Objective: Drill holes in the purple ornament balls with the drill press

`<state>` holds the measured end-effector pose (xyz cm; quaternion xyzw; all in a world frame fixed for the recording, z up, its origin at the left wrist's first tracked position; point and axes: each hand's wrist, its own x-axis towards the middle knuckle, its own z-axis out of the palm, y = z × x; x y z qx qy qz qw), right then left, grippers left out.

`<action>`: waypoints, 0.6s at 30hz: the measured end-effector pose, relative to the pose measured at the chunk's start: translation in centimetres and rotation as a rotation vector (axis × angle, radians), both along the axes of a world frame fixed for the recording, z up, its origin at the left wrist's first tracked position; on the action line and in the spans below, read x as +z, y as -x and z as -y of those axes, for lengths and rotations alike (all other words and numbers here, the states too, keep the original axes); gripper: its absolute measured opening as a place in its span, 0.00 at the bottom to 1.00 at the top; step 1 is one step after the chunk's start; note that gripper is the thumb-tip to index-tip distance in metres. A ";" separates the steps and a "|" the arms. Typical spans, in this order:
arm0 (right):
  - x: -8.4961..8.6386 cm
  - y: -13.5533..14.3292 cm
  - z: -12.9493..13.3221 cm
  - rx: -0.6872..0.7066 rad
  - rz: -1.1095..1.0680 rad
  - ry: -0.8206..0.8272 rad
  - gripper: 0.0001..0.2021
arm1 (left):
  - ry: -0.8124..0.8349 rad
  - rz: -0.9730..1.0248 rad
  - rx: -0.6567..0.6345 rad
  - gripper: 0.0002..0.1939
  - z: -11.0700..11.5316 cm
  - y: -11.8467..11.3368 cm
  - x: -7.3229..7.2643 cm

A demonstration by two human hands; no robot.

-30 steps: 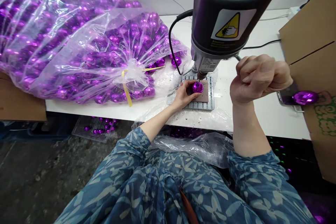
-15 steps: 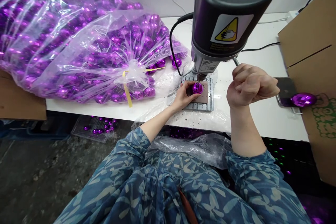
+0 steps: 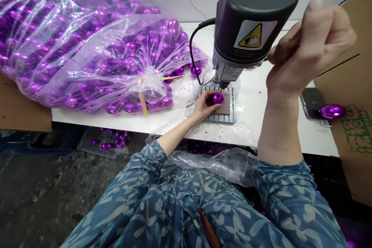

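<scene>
My left hand [image 3: 205,105] is closed around the side of a shiny purple faceted ball [image 3: 218,98], thumb and fingers pinching it on a brown block [image 3: 223,109]. Beneath the block lies a slotted metal base plate [image 3: 233,118]. Directly above the ball stands the bench drill press [image 3: 255,11], its thin bit reaching the ball's top; whether it is inside cannot be made out. My right hand [image 3: 312,48] is raised beside the motor housing in a fist around the drill press lever, most of which the fingers hide.
A large tied clear bag [image 3: 116,58] of purple balls fills the left of the white table [image 3: 95,118]. To the right, a phone [image 3: 310,102] and a purple oval ornament [image 3: 333,111] lie near a cardboard box [image 3: 345,85]. Plastic sheeting [image 3: 215,164] hangs at the front edge.
My right hand has swung up and to the right with the lever, from beside the drill's lower body to beside the motor housing. My left hand stays on the ball.
</scene>
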<state>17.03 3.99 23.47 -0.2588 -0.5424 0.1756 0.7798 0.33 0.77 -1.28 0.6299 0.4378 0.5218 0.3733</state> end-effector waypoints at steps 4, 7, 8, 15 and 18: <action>1.7 -0.1 -1.1 0.078 0.034 0.075 0.40 | -0.140 -0.109 0.090 0.27 2.8 0.5 0.3; 1.7 0.0 -1.0 0.116 -0.004 0.090 0.39 | -0.293 -0.241 -0.014 0.21 7.6 2.1 -0.2; 1.7 0.1 -0.9 0.121 -0.017 0.086 0.38 | -0.329 -0.296 -0.088 0.17 9.6 2.8 -0.5; 1.7 0.4 -0.9 0.117 -0.045 0.067 0.34 | -0.332 -0.894 -0.532 0.19 20.1 7.2 -2.0; 1.6 0.5 -1.2 0.107 -0.075 0.042 0.33 | -0.228 -0.897 -0.432 0.21 20.2 7.9 -1.2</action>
